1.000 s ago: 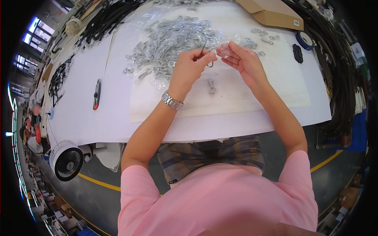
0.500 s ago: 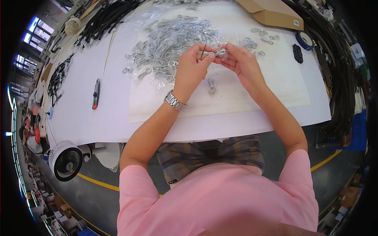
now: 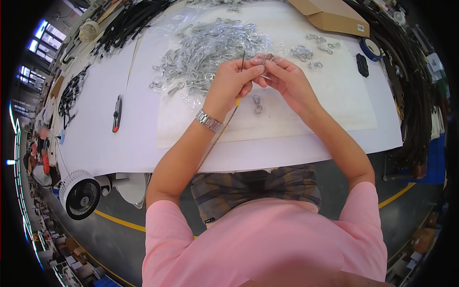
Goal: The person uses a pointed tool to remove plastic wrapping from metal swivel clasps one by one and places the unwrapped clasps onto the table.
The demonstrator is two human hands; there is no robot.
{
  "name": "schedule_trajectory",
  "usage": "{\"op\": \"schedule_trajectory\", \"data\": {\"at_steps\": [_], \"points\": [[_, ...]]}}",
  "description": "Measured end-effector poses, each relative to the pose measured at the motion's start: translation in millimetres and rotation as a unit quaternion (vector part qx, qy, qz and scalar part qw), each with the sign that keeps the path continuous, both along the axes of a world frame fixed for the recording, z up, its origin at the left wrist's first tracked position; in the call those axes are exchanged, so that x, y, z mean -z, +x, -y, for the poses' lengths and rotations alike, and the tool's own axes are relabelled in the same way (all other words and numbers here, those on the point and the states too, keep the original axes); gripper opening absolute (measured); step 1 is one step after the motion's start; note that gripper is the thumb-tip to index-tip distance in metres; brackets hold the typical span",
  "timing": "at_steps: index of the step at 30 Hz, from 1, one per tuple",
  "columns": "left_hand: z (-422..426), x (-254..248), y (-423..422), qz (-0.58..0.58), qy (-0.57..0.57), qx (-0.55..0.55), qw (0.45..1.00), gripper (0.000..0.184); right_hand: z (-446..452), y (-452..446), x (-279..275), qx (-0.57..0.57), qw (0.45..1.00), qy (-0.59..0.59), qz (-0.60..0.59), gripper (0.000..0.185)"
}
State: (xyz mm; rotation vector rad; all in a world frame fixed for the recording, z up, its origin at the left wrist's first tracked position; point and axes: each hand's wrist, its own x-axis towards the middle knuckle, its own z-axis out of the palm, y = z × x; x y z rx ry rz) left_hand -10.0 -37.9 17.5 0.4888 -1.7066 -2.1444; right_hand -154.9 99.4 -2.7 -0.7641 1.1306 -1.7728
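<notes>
Left hand (image 3: 230, 82): closed around thin dark tool (image 3: 243, 60), with point upright past index finger; probably tucked into the curl of the fingers so as to leave thumb tip free
Right hand (image 3: 289, 80): bent, clamped on metal snap hook (image 3: 267, 58) with thumb and fingertips; drawn in against left fingertips, likely to steady so small a piece from both sides
Snap hook position: between both hands, raised above cream sheet (image 3: 334, 115), partly hidden by fingers; fit of any wrapper impossible to tell
Brown cord (image 3: 218, 139): slanting from yellow piece (image 3: 237, 101) under left hand down to table edge; perhaps a tether against mislaying the tool, though join hidden by palm
Single hook (image 3: 257, 105): lying just below hands, well within reach
Heap of bagged hooks (image 3: 201, 52): piled just beyond left hand, presumably for a short reach
Loose hooks (image 3: 302, 52): scattered beyond right hand, apart from heap, apparently to avoid mixing
Utility knife (image 3: 117, 114): flat on white table cover (image 3: 129, 148), well left of hands, seemingly out of the way yet handy
Blue tape roll (image 3: 370, 49): at right, beside black object (image 3: 362, 65) too unclear to name
Cardboard box (image 3: 330, 16): at upper right, past loose hooks
Fan (image 3: 83, 198): by near left table edge, perhaps for cooling
</notes>
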Motion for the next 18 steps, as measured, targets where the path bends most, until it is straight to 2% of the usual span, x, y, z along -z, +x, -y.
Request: {"op": "schedule_trajectory", "data": {"at_steps": [3,6,8,12,14,15,18], "points": [[5.9,-2.1,1.4,0.023,0.005,0.018,1.000,0.019,4.0,0.4,7.4,0.003,1.000,0.003,-0.023,0.037],[11.5,-25.8,9.0,0.088,-0.103,0.075,0.988,0.020,4.2,-1.3,-2.3,0.008,0.998,-0.008,-0.064,0.042],[23.4,-22.5,11.4,0.046,-0.103,0.070,0.991,0.023,1.6,-3.4,-9.9,0.013,0.996,-0.009,-0.088,0.045],[23.2,-23.0,10.0,-0.010,-0.090,0.035,0.995,0.025,-4.6,-13.1,-18.6,-0.102,0.990,0.015,-0.100,0.042],[20.5,-24.1,10.8,-0.009,-0.091,0.070,0.993,0.024,-4.1,-8.9,-18.2,-0.147,0.983,0.033,-0.105,0.039],[19.9,-24.3,10.8,-0.009,-0.091,0.087,0.992,0.024,-3.9,-9.5,-17.3,-0.159,0.983,0.048,-0.083,0.038],[16.6,-13.5,5.6,-0.020,-0.143,0.034,0.989,0.016,-3.5,-16.0,-15.6,-0.186,0.978,0.084,-0.034,0.035]]}}
